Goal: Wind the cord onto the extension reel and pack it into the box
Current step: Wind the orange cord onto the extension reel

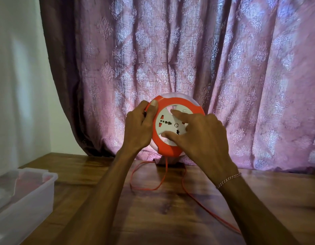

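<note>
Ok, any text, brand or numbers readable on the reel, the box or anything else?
None readable.
Extension reel: its white socket face shows only pin holes and a round mark; any lettering is too small and blurred.
Plastic box: no label visible.

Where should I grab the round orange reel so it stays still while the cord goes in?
Grip the reel by its orange outer rim, coming from the left side, as the left hand does now with its thumb over the edge. The rim is probably the best hold: it leaves the white socket face free for the right hand, and the cord hangs clear below.
</note>
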`<state>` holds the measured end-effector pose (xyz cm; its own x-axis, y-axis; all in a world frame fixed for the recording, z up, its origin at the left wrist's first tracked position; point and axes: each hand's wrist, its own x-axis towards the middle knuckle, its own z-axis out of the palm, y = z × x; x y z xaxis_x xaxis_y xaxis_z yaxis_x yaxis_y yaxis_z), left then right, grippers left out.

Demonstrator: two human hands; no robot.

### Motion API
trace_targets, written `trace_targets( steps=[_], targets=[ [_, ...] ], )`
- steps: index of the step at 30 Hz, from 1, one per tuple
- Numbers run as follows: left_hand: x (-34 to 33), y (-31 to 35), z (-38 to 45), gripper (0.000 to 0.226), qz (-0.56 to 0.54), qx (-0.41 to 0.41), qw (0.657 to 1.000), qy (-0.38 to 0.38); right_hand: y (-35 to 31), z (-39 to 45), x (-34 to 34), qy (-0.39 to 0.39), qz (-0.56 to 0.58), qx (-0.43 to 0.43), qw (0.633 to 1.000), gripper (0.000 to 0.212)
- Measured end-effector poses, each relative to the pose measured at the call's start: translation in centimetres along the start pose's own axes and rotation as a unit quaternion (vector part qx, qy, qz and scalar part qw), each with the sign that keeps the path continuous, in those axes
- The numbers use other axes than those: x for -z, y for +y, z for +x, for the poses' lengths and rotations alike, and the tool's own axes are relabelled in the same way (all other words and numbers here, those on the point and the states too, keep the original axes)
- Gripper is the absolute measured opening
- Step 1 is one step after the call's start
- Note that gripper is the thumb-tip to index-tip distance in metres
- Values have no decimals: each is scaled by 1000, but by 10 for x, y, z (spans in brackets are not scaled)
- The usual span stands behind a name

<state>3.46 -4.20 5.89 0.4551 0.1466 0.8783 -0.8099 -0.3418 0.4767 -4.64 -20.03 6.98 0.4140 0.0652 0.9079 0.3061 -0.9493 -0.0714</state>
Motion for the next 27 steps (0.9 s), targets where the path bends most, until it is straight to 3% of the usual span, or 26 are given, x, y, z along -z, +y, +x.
trace_targets(
  steps=[17,21,24,27],
  targets=[
    [2,0,0,49,3,1,1000,8,2,0,-12,26,93,-29,995,68],
    [1,-1,1,52,-6,9,1000,11,8,4,-1,-13,13,29,999,65],
    [1,-2,2,50,-1,6,1000,2,12,10,15,-56,-17,57,997,55],
    [1,0,1,50,4,0,1000,-7,13,13,25,-9,-21,135,991,28]
  ],
)
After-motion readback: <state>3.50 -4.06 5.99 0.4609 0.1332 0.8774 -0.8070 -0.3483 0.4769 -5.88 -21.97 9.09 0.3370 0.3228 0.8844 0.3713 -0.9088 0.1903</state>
